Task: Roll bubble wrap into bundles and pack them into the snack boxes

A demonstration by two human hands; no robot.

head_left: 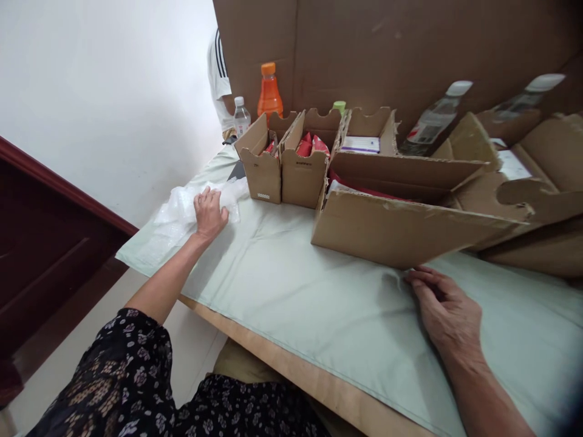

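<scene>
At the table's left end, my left hand [210,213] rests on crumpled clear bubble wrap [175,212], its bent fingers gripping the plastic. On the right, my right hand [449,306] is closed in a pinch low over the pale green tablecloth [282,267]. A small pale bit shows at its fingertips; whether it is a fold of cloth or thin plastic, I cannot tell. Just beyond that hand stands a long open cardboard box [392,227] with a red and whitish item inside, partly hidden by the front wall.
Narrow cardboard boxes [262,179] with red packets [306,145] stand along the back. Behind them are an orange bottle [269,94] and clear bottles [432,118]. A tall cardboard panel [387,54] closes off the rear. A person's striped sleeve [221,57] shows beside it.
</scene>
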